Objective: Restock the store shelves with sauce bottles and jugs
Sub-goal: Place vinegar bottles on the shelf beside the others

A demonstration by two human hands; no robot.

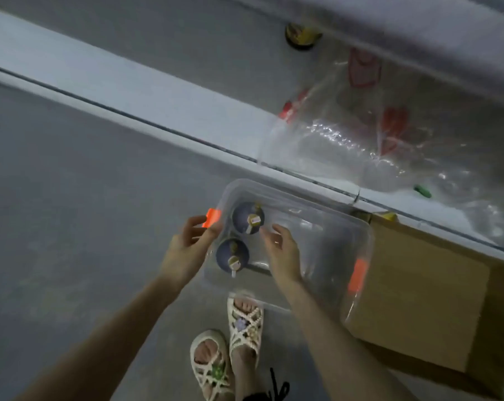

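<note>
A clear plastic bin (326,227) with orange latches stands on the floor by the shelf base. Two dark sauce jugs stand in its left end, seen from above: the far jug (247,217) and the near jug (232,255), each with a yellow cap. My left hand (187,244) is at the bin's left rim beside the orange latch (210,217), fingers loosely curled, holding nothing I can make out. My right hand (281,250) reaches into the bin just right of the far jug, fingers relaxed and apart from it.
A cardboard box (427,302) lies right of the bin. The low white shelf edge (158,111) runs diagonally; on the shelf are crumpled clear plastic wrap (375,140) and one dark jar (301,36) further back. My sandalled feet (230,342) stand just below the bin on the grey floor.
</note>
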